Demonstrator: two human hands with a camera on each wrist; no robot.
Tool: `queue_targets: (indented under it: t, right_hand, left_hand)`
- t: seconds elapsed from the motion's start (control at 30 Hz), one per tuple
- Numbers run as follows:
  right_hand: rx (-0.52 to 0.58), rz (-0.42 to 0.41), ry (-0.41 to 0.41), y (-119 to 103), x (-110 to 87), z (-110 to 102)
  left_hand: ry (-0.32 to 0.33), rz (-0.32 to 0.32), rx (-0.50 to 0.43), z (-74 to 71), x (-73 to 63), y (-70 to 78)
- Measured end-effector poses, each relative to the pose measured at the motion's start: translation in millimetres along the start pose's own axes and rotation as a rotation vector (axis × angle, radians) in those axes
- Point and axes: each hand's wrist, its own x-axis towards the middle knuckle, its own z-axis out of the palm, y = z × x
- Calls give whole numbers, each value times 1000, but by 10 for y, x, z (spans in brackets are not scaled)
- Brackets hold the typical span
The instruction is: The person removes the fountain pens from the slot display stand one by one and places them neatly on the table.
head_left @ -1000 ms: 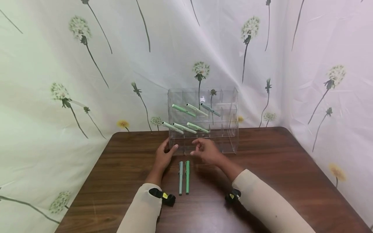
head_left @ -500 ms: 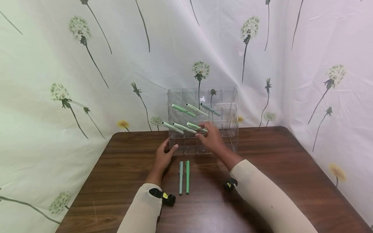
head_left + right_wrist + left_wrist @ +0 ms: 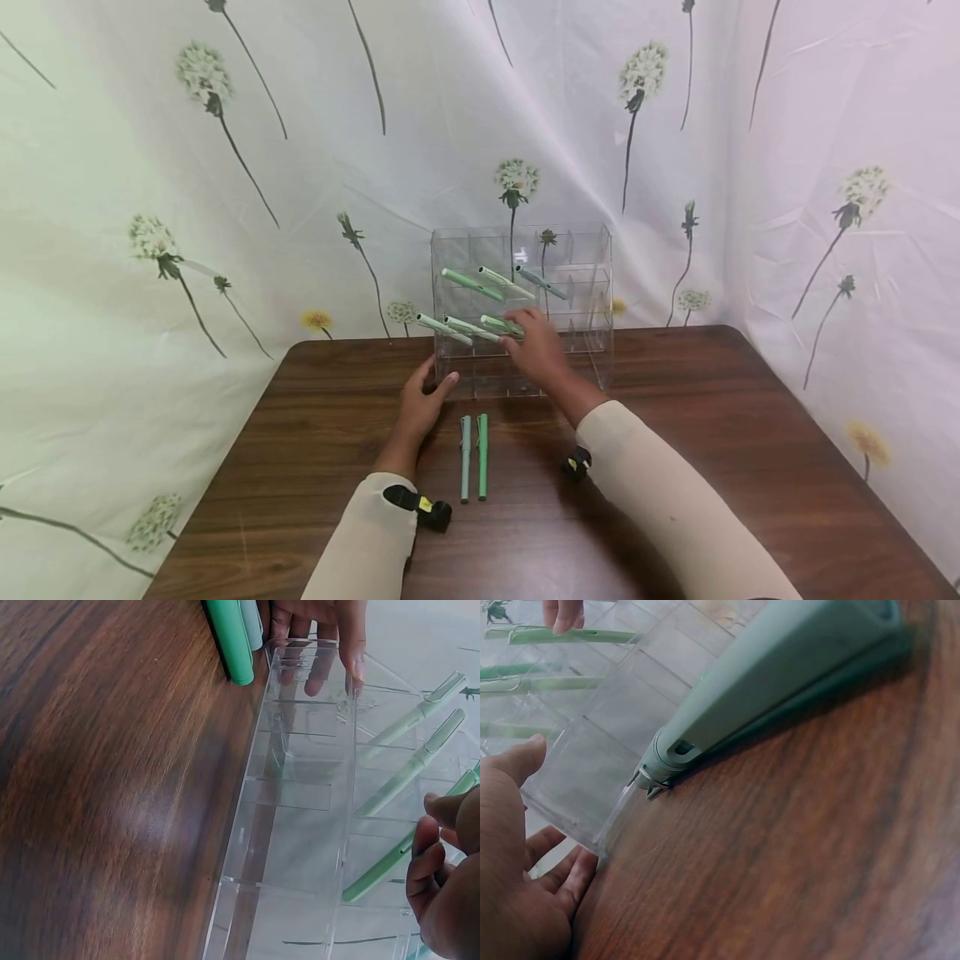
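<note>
My left hand (image 3: 420,408) grips the lower left side of a clear plastic pen stand (image 3: 592,250). Its thumb lies along the front edge and the fingers show through the side wall in the right wrist view. At the front tier, my right hand (image 3: 543,354) pinches a light green pen (image 3: 382,866) between thumb and fingers; this pen leans in its slot. Two pale green pens (image 3: 435,325) (image 3: 465,327) slant beside it on the left. Higher up rest a green pen (image 3: 472,284), a whitish-green pen (image 3: 504,282) and a blue-grey pen (image 3: 542,282).
On the brown wooden table (image 3: 322,417), a blue-grey pen (image 3: 466,458) and a bright green pen (image 3: 482,458) lie side by side in front of the stand, between the forearms. A flower-printed curtain (image 3: 315,167) hangs behind the table.
My right hand has risen from in front of the stand's lower part to the rightmost pen of the front tier, then shifted slightly left. My left hand has stayed in place.
</note>
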Motion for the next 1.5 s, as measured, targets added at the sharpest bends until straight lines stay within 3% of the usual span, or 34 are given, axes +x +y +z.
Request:
queue_targets:
  t: [0.3, 0.7, 1.5]
  right_hand:
    - [75, 49, -25, -29, 10, 8]
    - [187, 95, -4, 8, 38, 57]
    - [284, 42, 30, 36, 81, -54]
  left_hand:
    - [-4, 27, -23, -9, -19, 3]
    - [7, 13, -20, -12, -28, -21]
    - [18, 29, -15, 1, 15, -15]
